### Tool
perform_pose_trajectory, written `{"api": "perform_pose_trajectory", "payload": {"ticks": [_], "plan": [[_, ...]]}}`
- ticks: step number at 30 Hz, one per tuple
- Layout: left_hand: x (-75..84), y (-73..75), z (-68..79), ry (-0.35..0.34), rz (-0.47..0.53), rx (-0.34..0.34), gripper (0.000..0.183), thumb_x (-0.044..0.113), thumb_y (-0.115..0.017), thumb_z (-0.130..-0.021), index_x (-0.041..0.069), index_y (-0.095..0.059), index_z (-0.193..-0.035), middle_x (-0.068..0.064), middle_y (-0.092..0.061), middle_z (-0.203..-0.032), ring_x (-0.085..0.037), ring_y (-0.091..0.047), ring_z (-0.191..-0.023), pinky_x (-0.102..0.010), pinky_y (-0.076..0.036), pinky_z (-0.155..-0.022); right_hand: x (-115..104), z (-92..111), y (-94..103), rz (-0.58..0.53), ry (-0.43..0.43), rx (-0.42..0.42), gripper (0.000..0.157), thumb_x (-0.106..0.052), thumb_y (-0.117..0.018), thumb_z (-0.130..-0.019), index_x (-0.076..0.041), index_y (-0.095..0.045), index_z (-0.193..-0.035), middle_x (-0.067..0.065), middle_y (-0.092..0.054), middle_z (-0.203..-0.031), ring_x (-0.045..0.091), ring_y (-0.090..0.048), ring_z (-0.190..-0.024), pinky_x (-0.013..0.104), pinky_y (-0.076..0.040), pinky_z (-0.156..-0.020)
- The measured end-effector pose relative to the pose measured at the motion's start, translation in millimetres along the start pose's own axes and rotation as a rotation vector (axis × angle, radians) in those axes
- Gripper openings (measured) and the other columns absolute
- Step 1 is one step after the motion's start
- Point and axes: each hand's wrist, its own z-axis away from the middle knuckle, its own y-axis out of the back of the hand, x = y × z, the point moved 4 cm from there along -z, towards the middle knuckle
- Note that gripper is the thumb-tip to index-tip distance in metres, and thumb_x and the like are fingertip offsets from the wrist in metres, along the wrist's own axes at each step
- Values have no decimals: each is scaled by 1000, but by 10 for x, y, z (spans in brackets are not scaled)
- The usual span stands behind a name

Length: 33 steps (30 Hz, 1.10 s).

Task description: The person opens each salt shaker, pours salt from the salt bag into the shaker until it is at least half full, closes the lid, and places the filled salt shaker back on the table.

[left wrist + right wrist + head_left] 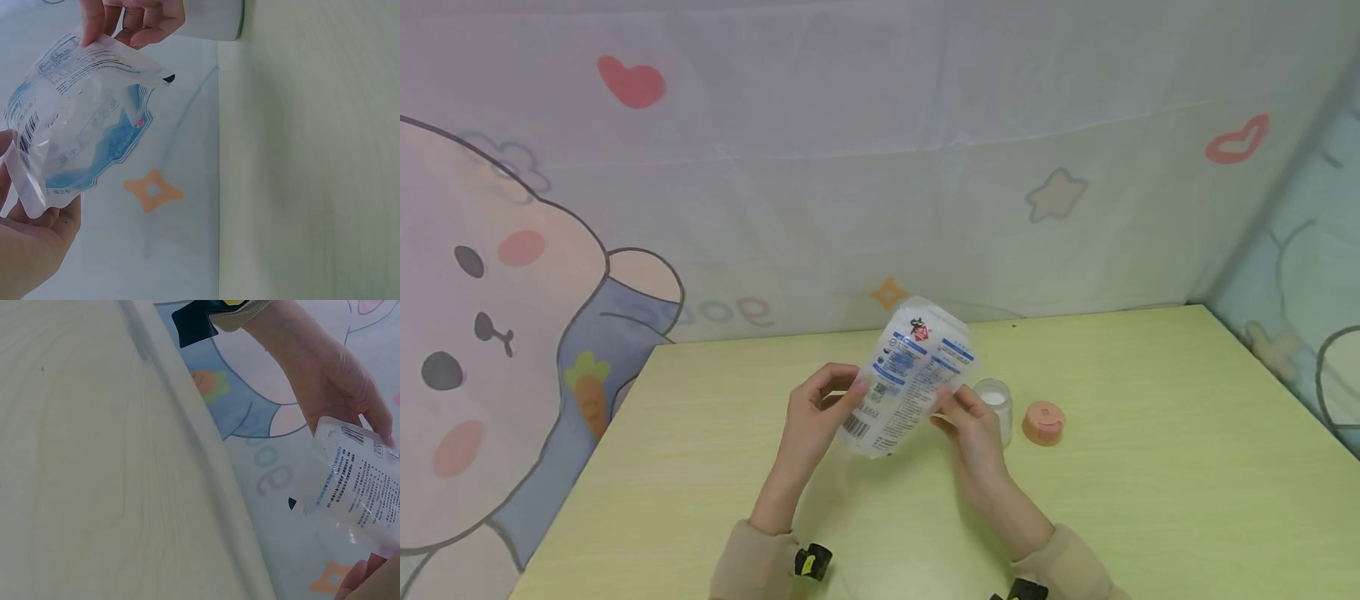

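Observation:
Both hands hold up a clear-and-white plastic pouch (pixel 910 375) with blue and black print, a red logo and a barcode, tilted above the table. My left hand (pixel 816 412) pinches its left edge, the thumb on the printed face. On the opposite edge, my right hand (pixel 981 437) pinches it between thumb and fingers. From the left wrist view, the pouch (pixel 81 119) looks thin and see-through, with blue print on its other face. Just behind the right hand stands a clear jar (pixel 997 398) with something white inside, partly hidden by that hand.
A pinkish-orange round lid (pixel 1043 422) lies on the table right of the jar. The light wood-grain table (pixel 1150 483) meets a cartoon-printed cloth (pixel 820 167) along its back edge. Black straps (pixel 812 562) sit at both sleeve cuffs.

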Motion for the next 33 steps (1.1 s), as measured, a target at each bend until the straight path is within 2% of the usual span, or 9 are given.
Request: {"api": "perform_pose_trajectory", "payload": {"ticks": [5, 12, 17, 24, 33], "plan": [[-48, 0, 13, -1, -14, -3, 20, 16, -67, -90, 6, -66, -107, -14, -67, -105, -11, -64, -92, -27, -54, -78, 2, -5, 31, 23, -7, -2, 18, -18, -53, -99, -19, -68, -109, -16, -69, -88, 6, -58, -89, 27, -46, -87], [-63, 32, 37, -5, -15, -17, 19, 14, -67, -89, 5, -66, -106, -14, -66, -104, -12, -63, -92, -27, -54, -80, 18, -25, 15, 12, -9, -15, 20, -16, -50, -100, -23, -68, -99, -15, -68, -87, 6, -57, -88, 28, -45, -87], [-64, 44, 57, -9, -20, -26, 19, 14, -67, -90, 4, -65, -106, -14, -65, -104, -11, -63, -92, -27, -54, -80, 21, -27, 10, 13, -7, -21, 21, -14, -49, -100, -21, -68, -103, -14, -67, -87, 7, -57, -89, 29, -44, -89], [-98, 69, 75, -6, -22, -18, 18, 14, -67, -90, 3, -65, -104, -13, -65, -102, -11, -62, -92, -26, -53, -81, 21, -15, 6, 20, 0, -36, 26, -7, -48, -99, -19, -69, -105, -13, -66, -86, 7, -56, -89, 28, -45, -87], [-133, 83, 88, 17, -20, 5, 16, 12, -67, -89, 2, -64, -101, -8, -65, -99, -10, -63, -91, -26, -53, -81, 5, -16, -8, 34, 2, -39, 25, -7, -49, -98, -20, -70, -102, -13, -67, -87, 7, -57, -88, 28, -45, -87]]}}
